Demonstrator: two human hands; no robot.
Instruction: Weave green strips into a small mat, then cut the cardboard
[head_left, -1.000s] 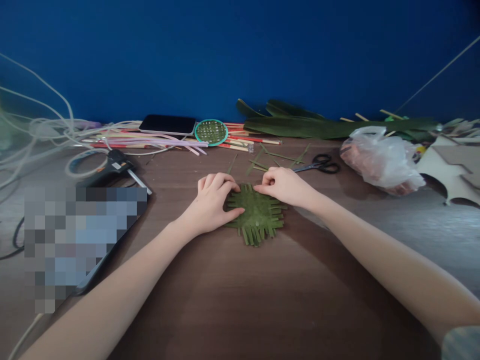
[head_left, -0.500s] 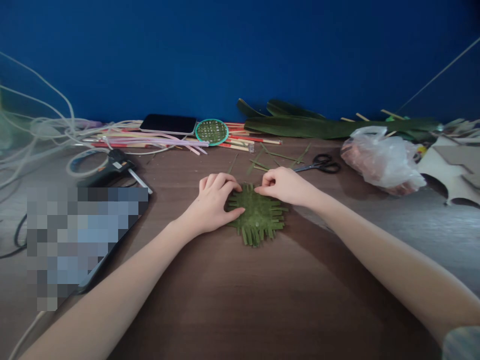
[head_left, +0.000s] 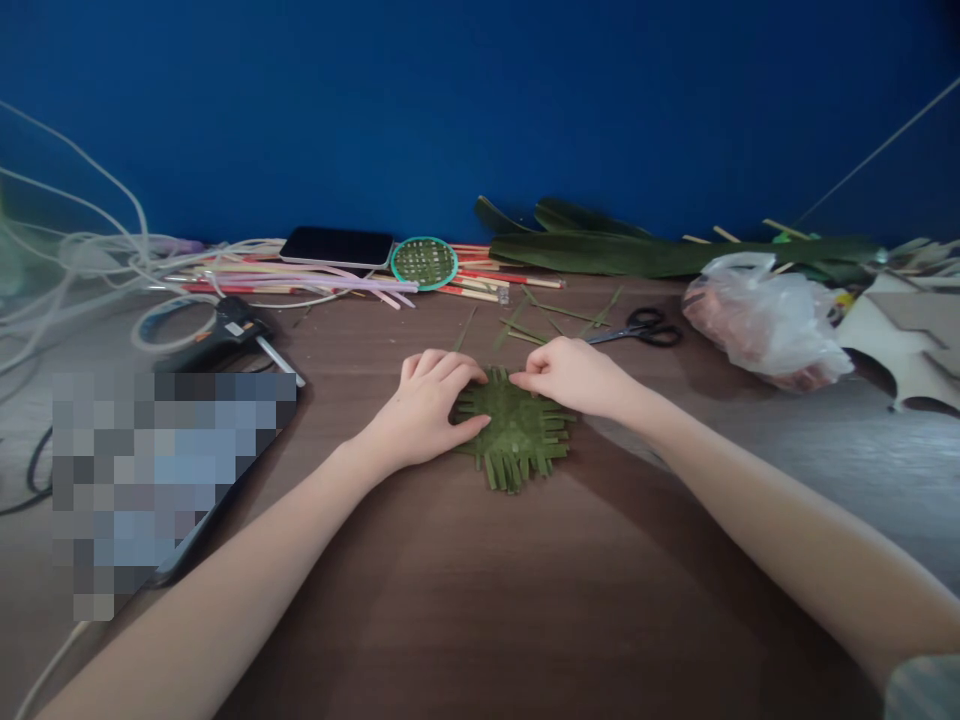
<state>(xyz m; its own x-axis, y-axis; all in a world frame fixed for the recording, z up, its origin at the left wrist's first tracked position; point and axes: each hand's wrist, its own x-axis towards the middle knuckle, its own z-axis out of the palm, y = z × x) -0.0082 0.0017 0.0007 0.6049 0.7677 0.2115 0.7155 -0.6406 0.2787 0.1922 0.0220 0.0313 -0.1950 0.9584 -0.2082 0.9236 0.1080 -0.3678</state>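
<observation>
A small green mat [head_left: 516, 428] woven from leaf strips lies on the brown table, its strip ends sticking out as a fringe. My left hand [head_left: 431, 408] rests over its left side. The thumb presses on the weave and the fingers reach to the upper left edge, with a gap between thumb and fingers. At the upper right edge, my right hand [head_left: 568, 374] pinches the mat's border with thumb and index finger, the other fingers curled in. Whatever small strip end sits in that pinch is hidden. Cut leaf strips [head_left: 562, 310] are scattered beyond the hands.
Black-handled scissors [head_left: 649, 328] lie behind my right hand. Long leaves [head_left: 630, 254], a plastic bag [head_left: 765, 320] and cut card [head_left: 907, 335] are at the right. To the left are a glue gun [head_left: 232, 335], a blurred-out device [head_left: 180, 480], a phone [head_left: 337, 247] and a teal-rimmed woven disc [head_left: 424, 263].
</observation>
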